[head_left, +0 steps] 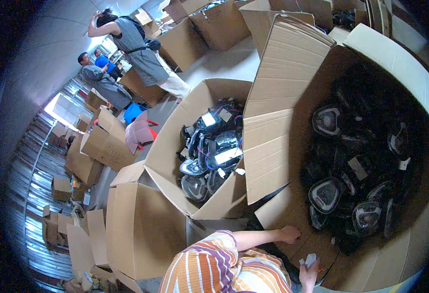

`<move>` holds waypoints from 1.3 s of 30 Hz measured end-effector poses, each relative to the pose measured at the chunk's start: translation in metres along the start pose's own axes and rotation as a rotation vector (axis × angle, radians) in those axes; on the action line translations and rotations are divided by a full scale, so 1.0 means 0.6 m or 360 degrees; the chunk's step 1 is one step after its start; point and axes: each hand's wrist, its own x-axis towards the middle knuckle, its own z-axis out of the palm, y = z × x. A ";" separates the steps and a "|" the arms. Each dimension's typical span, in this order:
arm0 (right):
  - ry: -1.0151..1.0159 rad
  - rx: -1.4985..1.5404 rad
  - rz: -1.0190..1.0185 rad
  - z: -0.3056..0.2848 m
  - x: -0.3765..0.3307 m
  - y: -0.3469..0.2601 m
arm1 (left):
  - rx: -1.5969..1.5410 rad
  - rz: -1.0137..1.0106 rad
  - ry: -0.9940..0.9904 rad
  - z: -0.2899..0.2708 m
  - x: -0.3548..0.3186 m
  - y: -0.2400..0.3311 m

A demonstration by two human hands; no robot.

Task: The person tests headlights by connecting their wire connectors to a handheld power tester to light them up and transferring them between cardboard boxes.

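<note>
My left hand (290,235) is closed at the lower flap of a big cardboard box (269,141). What its fingers hold, if anything, I cannot make out. Lower down, my right hand (310,274) pinches a small white piece (308,260) that looks like a plastic connector. Thin coloured wires show beside that hand. Inside the big box lies a heap of black-framed lamp units (326,195) with clear lenses, just beyond both hands. Deep shadow hides much of the heap.
To the left, another open box (168,146) holds similar lamp units (193,166) with wires and white labels. A closer carton (148,229) stands beside it. More boxes (185,44) line the back. People (139,51) stand at the far left near a red chair (152,132).
</note>
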 end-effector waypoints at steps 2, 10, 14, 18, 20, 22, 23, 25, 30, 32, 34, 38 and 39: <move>0.0030 0.0098 0.0006 0.003 0.000 0.002 | -0.0021 -0.0019 -0.0002 -0.006 -0.003 0.002; -0.0001 -0.0167 -0.0031 -0.002 -0.006 -0.006 | -0.0020 -0.0054 0.0009 0.001 -0.004 -0.002; 0.0058 -0.0279 -0.0023 -0.002 -0.009 -0.012 | -0.0003 -0.0013 -0.0011 -0.011 -0.008 0.002; -0.0007 -0.0351 0.0004 -0.005 -0.007 -0.020 | -0.0035 0.0023 0.0052 -0.010 -0.012 0.002; -0.0107 -0.0065 0.0044 -0.006 -0.005 -0.021 | -0.0035 0.0034 0.0052 -0.012 -0.013 0.003; -0.0025 -0.0112 0.0065 -0.001 -0.008 -0.018 | -0.0034 0.0048 0.0049 -0.018 -0.015 0.006; 0.0060 -0.0158 0.0086 0.001 -0.010 -0.015 | -0.0043 0.0034 0.0058 -0.023 -0.018 0.011; 0.0028 -0.0090 0.0056 0.000 -0.010 -0.006 | -0.0055 0.0015 0.0070 -0.024 -0.019 0.012; -0.0134 0.0019 0.0071 0.001 -0.004 0.002 | -0.0100 -0.0090 0.0077 -0.010 -0.014 0.008; 0.0113 0.0008 -0.0049 0.007 -0.009 -0.004 | -0.0068 -0.0002 0.0082 -0.010 -0.013 0.003; 0.0058 -0.0087 -0.0032 0.001 -0.010 -0.018 | -0.0037 0.0078 0.0089 -0.010 -0.013 0.000; -0.0074 -0.0333 0.0067 -0.005 -0.009 -0.031 | -0.0095 -0.0017 0.0002 -0.019 -0.013 0.007; -0.0071 -0.0333 0.0069 -0.004 -0.009 -0.025 | -0.0115 -0.0074 -0.0025 -0.021 -0.013 0.010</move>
